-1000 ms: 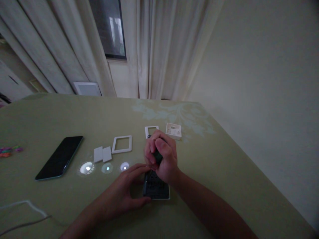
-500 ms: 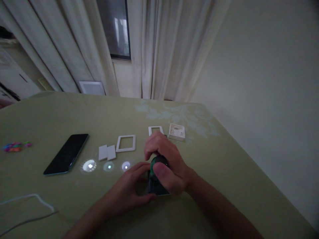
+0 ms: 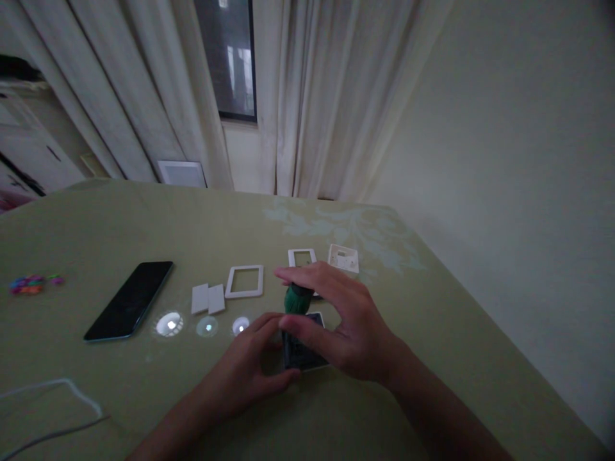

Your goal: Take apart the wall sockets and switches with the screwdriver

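My right hand [image 3: 346,326] pinches the green handle of a screwdriver [image 3: 295,299] between thumb and fingers, its tip down on a dark switch module [image 3: 302,349] lying on the table. My left hand [image 3: 250,365] presses against the left side of that module, fingers curved round its edge. The module has a white rim and a dark inside.
On the green tablecloth [image 3: 432,320] lie a black phone [image 3: 129,299], two small white rocker pieces [image 3: 207,298], a white square frame [image 3: 245,282], a smaller frame [image 3: 302,258] and a white back box [image 3: 343,258]. A white cable [image 3: 48,390] and coloured bits [image 3: 31,283] lie at the left.
My right hand has loosened from a fist over the screwdriver top to a fingertip pinch on the handle, fingers spread. The left hand stays on the module.
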{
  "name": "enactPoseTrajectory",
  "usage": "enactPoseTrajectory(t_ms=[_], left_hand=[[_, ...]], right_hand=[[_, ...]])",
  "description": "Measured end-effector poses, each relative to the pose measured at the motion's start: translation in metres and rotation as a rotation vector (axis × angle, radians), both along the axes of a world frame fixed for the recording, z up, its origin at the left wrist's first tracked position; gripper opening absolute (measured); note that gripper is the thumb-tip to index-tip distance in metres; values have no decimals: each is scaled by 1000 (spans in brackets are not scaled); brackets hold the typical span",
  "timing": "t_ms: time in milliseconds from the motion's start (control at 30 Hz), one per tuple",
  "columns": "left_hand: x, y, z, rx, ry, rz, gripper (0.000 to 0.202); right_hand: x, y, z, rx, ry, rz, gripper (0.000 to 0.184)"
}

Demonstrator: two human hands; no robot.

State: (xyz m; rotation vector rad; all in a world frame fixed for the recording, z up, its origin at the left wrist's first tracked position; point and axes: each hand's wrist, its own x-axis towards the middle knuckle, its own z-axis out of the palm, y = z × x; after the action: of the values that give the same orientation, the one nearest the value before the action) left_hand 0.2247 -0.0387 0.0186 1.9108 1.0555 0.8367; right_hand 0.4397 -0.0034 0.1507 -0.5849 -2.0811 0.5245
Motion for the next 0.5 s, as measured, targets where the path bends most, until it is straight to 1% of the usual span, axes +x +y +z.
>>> enactPoseTrajectory(t_ms=[67,100,200,267,367,400,433,500], left_hand=[[-1,-1,-1,6,30,29,58],[-1,-1,0,7,40,35,59],[0,-1,3,18,43,9,61],[0,-1,6,15,37,-11,60],[0,0,5,1,21,6,59],[0,0,3,1,16,9,60],[0,0,2,0,12,7,62],[0,0,0,-1,8,-5,64]], right_hand=[[-1,1,-4,15,35,-49,40],[-1,1,-4,12,38,-51,40],[-2,0,-5,-30,9,46,46],[-2,0,-4,-38,18,64,49],[-2,0,-5,-16,80,-53,36],[-1,0,-6,-12,88,-75,35],[-1,0,-6,-22,90,-69,37],[-1,0,-6,-66,74,-5,43]])
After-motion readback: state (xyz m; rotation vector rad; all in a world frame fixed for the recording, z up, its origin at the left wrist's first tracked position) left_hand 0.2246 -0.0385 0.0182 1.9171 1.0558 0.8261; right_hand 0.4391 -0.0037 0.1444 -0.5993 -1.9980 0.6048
